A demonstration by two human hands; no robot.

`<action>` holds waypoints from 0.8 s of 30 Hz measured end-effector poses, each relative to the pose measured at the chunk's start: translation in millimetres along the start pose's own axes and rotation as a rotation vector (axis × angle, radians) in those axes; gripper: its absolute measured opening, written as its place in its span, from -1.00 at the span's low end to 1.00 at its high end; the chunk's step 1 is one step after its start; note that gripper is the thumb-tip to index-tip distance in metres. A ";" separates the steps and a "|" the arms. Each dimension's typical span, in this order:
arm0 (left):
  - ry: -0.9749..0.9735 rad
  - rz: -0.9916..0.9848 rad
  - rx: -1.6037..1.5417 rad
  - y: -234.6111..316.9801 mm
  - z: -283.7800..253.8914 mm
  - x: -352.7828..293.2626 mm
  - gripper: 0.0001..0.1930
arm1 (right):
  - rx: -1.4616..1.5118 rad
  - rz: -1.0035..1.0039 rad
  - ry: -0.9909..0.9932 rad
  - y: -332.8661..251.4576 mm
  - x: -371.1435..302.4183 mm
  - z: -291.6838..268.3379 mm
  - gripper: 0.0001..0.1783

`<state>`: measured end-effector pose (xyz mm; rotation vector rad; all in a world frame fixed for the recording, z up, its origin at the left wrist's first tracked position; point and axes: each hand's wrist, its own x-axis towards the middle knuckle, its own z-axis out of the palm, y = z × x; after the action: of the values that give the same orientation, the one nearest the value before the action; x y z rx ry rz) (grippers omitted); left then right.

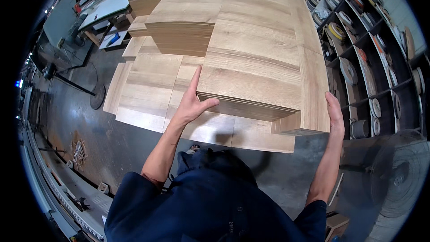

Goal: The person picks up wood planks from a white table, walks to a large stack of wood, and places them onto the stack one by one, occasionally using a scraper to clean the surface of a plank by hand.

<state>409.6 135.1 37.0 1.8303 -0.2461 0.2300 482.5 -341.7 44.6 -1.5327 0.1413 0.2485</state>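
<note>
Stacked wood-grain panels (255, 58) rise in front of me, their near edges facing me. At the near left corner of the main stack, my left hand (193, 104) lies with its index finger stretched along the left side and its thumb across the front edge. A narrower stack of panels (314, 94) adjoins it on the right. My right hand (336, 115) rests against that stack's outer right side, fingers held straight and partly hidden. Neither hand grasps anything. Beneath spreads a lower layer of wood-grain panels (145, 94).
Dark shelves (358, 58) with rolls of edge banding stand at the right. A caged fan (398, 179) is at the lower right. On the left are a round-based stand (97, 96), a work table (109, 6) holding tools nearby, and a long machine rail (67, 197).
</note>
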 end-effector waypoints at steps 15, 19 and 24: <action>0.036 -0.042 0.054 -5.6 3.5 -3.9 0.04 | -0.163 -0.029 0.056 1.9 1.2 -1.8 -0.52; -0.032 -0.019 -0.244 -25.4 -3.4 -0.4 -0.07 | -0.177 -0.071 0.063 -3.3 -2.4 5.9 -0.52; -0.018 -0.106 -0.544 -48.0 -18.2 47.7 -0.18 | -0.141 -0.043 0.038 3.5 4.0 -2.9 -0.51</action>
<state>468.4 163.0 11.1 1.3011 -0.1993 0.0619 485.7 -344.2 40.1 -1.6796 0.1227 0.1979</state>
